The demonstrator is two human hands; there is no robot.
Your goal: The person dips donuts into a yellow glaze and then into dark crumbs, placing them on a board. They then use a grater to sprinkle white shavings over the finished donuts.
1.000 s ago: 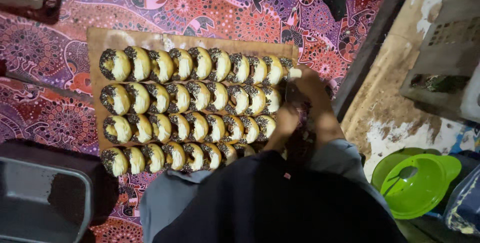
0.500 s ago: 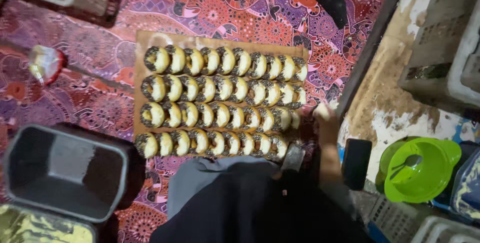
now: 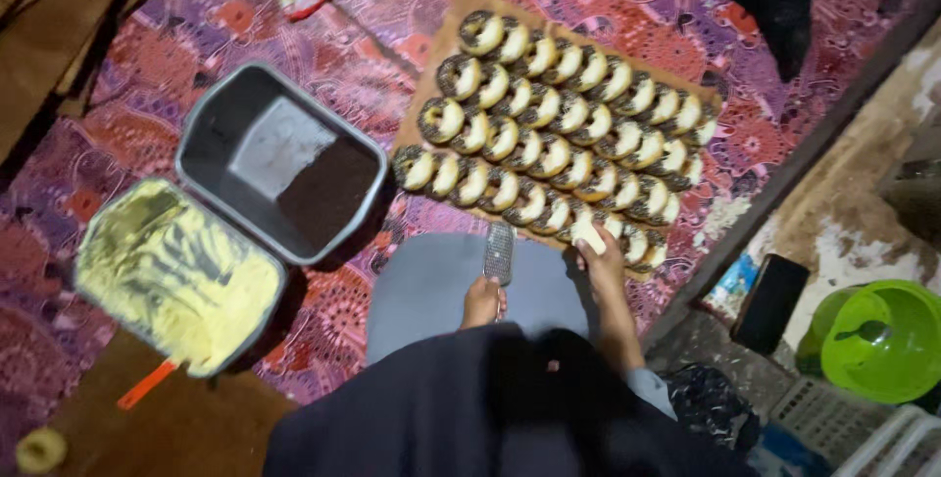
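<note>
While the left hand (image 3: 482, 302) grips a small metal grater (image 3: 499, 252) by its handle, blade pointing toward twelve o'clock over the grey lap, the right hand (image 3: 600, 259) closes its fingers on a pale block (image 3: 587, 235), probably cheese, at the near edge of the board (image 3: 461, 8). That board lies on the patterned mat (image 3: 147, 104) and carries four slanted rows of dark-topped doughnuts (image 3: 549, 134), packed touching one another.

Risks, as I judge them: the block is short, so fingertips sit close to the grater teeth and could get scraped if it is rubbed down further. Working this low over the five o'clock corner, a wrist or sleeve could smear the topping or nudge doughnuts off the edge, since those nearest the right hand already overhang. At nine o'clock stand an open grey tub (image 3: 279, 158) of dark crumbs and an open container of yellow spread (image 3: 176, 276); a knee shift could tip either.
</note>
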